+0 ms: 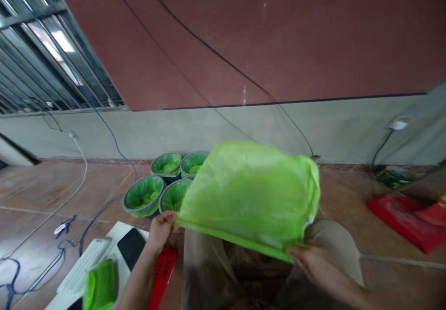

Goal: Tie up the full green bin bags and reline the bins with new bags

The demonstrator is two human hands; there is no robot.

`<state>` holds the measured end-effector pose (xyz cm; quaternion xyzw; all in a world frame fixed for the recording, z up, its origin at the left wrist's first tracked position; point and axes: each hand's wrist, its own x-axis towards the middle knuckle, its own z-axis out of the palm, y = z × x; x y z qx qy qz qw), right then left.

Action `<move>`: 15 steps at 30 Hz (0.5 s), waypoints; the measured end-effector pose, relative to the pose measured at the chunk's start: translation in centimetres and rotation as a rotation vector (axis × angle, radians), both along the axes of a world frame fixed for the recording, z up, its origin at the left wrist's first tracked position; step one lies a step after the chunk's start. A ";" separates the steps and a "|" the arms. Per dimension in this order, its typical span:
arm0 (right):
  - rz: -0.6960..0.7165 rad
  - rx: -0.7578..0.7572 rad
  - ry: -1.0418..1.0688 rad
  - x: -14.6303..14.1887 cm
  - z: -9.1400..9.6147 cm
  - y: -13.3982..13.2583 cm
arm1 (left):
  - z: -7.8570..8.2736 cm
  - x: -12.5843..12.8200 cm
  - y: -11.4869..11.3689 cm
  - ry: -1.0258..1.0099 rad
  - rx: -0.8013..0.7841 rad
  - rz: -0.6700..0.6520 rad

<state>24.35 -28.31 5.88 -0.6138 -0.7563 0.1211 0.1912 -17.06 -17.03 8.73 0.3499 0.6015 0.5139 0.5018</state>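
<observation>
while the green bag (251,194) is spread btwn both hands over the lap, it isn't on any bin rim, so this one looks unfinished. the left hand (160,229) has thumb + fingers pinched on the left end of the bag's near edge; the right hand (308,256) is a bit blurred, but its fingers seem closed on the same edge nr the right end. bag's puffed up w/ air, bulging away from the person toward the wall (278,36).

as for what's done: 4 bins (162,185) stand grouped on the floor (52,180) past the left hand, all w/ green liners (139,191) inside. on the 2 left-hand ones the film shows folded outside the rim; the right-hand pair is partly behind the bag, so can't tell there. crumpled green lies in them too, unclear if liner or sth else.

what's left, prob: this bag, + maybe more, as a folded green bundle (101,283) lies untouched on the white board (120,231), nr a black slab (131,248). red plastic piece (163,273) is just beside the left forearm. area btwn the knees is too dark to read.
</observation>
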 end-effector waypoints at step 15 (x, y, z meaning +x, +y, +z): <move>-0.199 -0.161 0.993 -11.4 4.9 4.4 | 3.1 7.5 -6.3 0.134 0.205 -0.159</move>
